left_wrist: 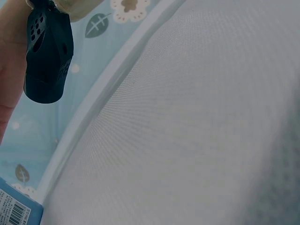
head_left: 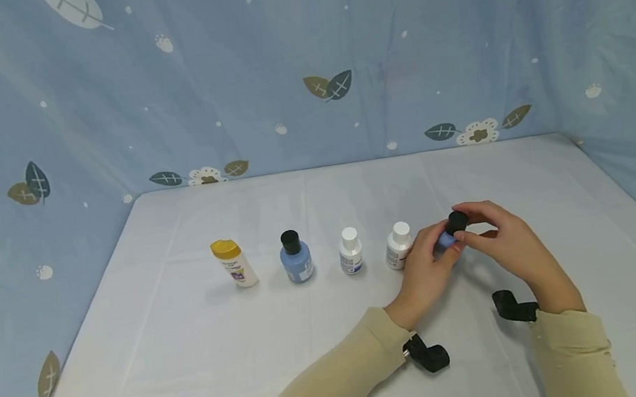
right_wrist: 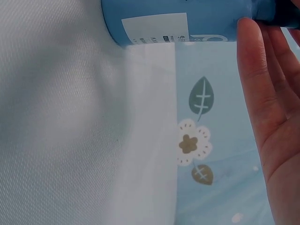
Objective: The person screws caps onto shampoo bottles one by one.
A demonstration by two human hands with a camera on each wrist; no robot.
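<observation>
On the right of the table in the head view, both hands hold one small blue bottle point(head_left: 445, 240) with a black cap point(head_left: 457, 221). My left hand point(head_left: 424, 279) grips the bottle's body, which is largely hidden behind the fingers. Thumb and fingers of my right hand point(head_left: 505, 243) pinch the cap. The right wrist view shows the labelled blue body point(right_wrist: 154, 28) with right fingers point(right_wrist: 255, 61) at its neck. A corner of a blue bottle point(left_wrist: 18, 206) with a barcode appears in the left wrist view. Just left of my left hand stands a white bottle point(head_left: 398, 246).
To the left, in a row, stand another white bottle point(head_left: 350, 251), a blue bottle with a black cap point(head_left: 296, 259) and a white bottle with a yellow cap point(head_left: 237, 266). They stand on a white-covered table point(head_left: 194, 362), with a patterned blue curtain point(head_left: 243, 62) around it.
</observation>
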